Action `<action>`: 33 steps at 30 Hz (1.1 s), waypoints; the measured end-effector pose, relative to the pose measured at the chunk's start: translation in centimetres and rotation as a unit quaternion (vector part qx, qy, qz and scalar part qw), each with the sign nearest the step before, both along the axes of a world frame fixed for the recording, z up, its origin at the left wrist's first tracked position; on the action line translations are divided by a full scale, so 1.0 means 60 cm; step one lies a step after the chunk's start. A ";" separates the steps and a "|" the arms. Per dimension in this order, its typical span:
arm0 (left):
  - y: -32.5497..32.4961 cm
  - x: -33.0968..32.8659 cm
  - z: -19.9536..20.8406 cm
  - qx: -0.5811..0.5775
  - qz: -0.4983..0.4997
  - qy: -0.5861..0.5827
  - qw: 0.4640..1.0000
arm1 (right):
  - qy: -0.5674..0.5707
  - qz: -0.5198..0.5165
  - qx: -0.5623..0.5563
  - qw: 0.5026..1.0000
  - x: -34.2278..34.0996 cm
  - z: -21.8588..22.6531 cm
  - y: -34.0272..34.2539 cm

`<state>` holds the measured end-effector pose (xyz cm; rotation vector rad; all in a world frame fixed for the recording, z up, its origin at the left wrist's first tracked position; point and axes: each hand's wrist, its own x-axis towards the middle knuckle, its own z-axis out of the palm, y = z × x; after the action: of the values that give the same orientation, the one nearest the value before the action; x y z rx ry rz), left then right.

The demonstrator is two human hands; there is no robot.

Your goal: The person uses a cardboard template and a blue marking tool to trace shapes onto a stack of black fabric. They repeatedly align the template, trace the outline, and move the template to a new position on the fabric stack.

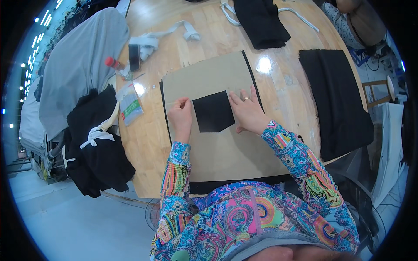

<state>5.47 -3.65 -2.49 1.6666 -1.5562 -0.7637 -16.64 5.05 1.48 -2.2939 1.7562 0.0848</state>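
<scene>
A black pocket-shaped piece with a pointed lower edge lies on a beige panel. Black cloth shows along the panel's edges, underneath it. My left hand is closed in a pinch beside the black piece's upper left corner; whatever its fingertips hold is too small to make out. At the piece's right edge, my right hand rests on the panel with fingers spread, wearing a ring.
Folded black cloth lies right, more black cloth at the far side. Left are a phone, a white strip, a red-capped bottle and a plastic packet. Black garments hang over the left edge. Another person sits far right.
</scene>
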 end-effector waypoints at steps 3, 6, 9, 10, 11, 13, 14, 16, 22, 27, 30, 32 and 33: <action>-0.002 -0.003 0.002 -0.002 -0.006 -0.024 1.000 | -0.003 -0.002 -0.001 1.000 -0.001 0.001 0.000; 0.007 -0.011 0.023 0.008 -0.007 -0.056 0.998 | -0.006 -0.003 0.000 1.000 0.001 0.003 0.001; 0.025 -0.007 0.031 0.008 -0.021 -0.086 0.996 | -0.009 -0.005 -0.004 1.000 0.001 0.000 0.000; 0.035 -0.002 0.032 0.005 -0.029 -0.095 0.995 | -0.009 -0.006 -0.006 1.000 0.001 -0.002 0.001; 0.047 0.003 0.029 0.017 -0.032 -0.088 0.995 | -0.009 -0.006 -0.008 1.000 0.001 -0.003 0.002; 0.076 0.014 0.027 0.041 -0.040 -0.074 0.996 | -0.006 -0.006 -0.010 1.000 0.002 -0.005 0.001; 0.091 0.017 0.032 0.041 -0.047 -0.074 0.995 | -0.005 -0.007 -0.011 1.000 0.001 -0.005 0.001; 0.118 0.021 0.044 0.043 -0.061 -0.075 0.994 | -0.002 -0.008 -0.007 1.000 0.000 -0.004 0.001; 0.156 0.042 0.033 0.046 -0.083 -0.082 0.992 | 0.006 -0.008 0.004 1.000 0.003 0.000 -0.001; 0.157 0.034 0.044 0.041 -0.080 -0.044 0.995 | 0.007 -0.008 0.001 1.000 0.001 -0.002 -0.001; 0.167 0.016 0.037 0.049 -0.098 -0.007 0.994 | 0.009 -0.012 -0.005 1.000 0.000 -0.007 0.001; 0.178 0.003 0.036 0.055 -0.111 -0.002 0.992 | 0.005 -0.009 -0.012 1.000 0.003 -0.005 0.000; 0.182 -0.003 0.037 0.054 -0.118 -0.007 0.991 | 0.003 -0.008 -0.012 1.000 0.005 -0.004 -0.001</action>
<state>5.27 7.28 -0.28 1.5842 -1.7715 -0.9757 -16.37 4.99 1.25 -2.2976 1.7871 0.0675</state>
